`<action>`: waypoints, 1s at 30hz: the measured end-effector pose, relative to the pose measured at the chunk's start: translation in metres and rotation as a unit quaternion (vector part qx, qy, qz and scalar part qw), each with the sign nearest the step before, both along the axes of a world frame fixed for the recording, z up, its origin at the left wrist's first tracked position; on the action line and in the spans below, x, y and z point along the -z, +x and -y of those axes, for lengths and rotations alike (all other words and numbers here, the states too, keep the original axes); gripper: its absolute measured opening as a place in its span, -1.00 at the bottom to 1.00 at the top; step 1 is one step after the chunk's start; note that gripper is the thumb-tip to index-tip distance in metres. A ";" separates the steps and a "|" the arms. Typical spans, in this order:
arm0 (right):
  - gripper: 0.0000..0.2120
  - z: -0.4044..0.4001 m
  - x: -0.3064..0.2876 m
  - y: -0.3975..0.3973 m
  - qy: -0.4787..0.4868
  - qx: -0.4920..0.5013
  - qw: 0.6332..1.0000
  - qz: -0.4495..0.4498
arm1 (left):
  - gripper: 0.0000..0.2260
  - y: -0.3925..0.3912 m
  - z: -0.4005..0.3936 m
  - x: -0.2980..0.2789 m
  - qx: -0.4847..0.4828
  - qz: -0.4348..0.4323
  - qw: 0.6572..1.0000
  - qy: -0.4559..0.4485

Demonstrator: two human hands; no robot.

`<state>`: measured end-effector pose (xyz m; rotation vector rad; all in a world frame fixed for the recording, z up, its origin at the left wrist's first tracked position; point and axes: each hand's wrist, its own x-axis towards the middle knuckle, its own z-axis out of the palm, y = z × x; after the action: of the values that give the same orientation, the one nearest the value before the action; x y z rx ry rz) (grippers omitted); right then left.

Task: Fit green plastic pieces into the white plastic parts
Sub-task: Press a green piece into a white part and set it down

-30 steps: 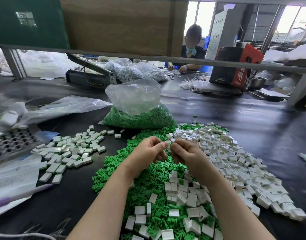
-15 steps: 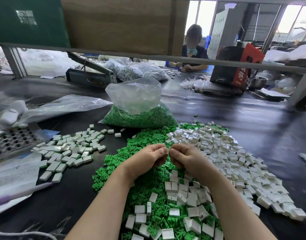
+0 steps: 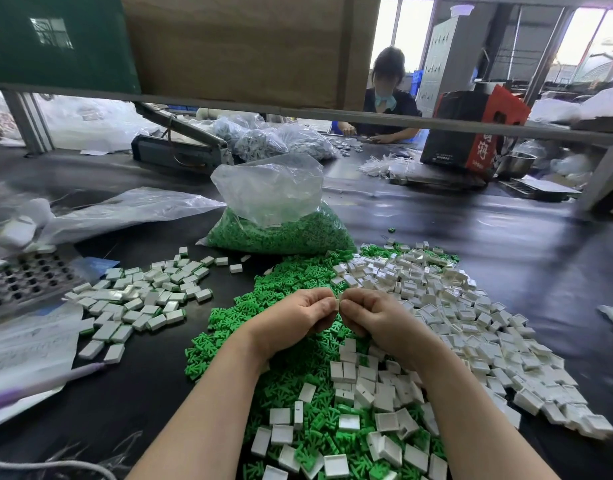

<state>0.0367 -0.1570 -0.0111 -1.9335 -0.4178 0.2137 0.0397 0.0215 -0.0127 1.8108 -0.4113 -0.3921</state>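
A small white part (image 3: 337, 304), mostly hidden, was pinched between the fingertips of the left hand (image 3: 294, 320) and the right hand (image 3: 374, 318), both with fingers curled around it, held together just above the heap of green pieces (image 3: 291, 358) on the black table (image 3: 506, 244). Loose white parts (image 3: 471, 327) spread to the right of the hands and over the near green heap, while a separate group of white parts showing green edges (image 3: 138, 299) lay well apart on the left. Behind the heap stood a clear bag of green pieces (image 3: 281, 223), and a perforated metal tray (image 3: 24, 278) sat at the far left.
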 end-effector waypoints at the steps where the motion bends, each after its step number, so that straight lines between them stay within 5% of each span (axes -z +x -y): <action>1: -0.73 0.000 0.000 0.000 0.000 -0.001 1.000 0.001 | -0.82 0.000 0.000 0.000 -0.001 -0.001 1.000 0.002; 30: -0.76 0.002 -0.004 -0.003 -0.022 -0.014 0.999 0.024 | -0.81 -0.003 0.001 -0.006 0.008 0.003 1.000 0.016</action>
<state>0.0341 -0.1586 -0.0068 -1.9793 -0.4752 0.1960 0.0371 0.0201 -0.0068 1.8418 -0.4253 -0.4065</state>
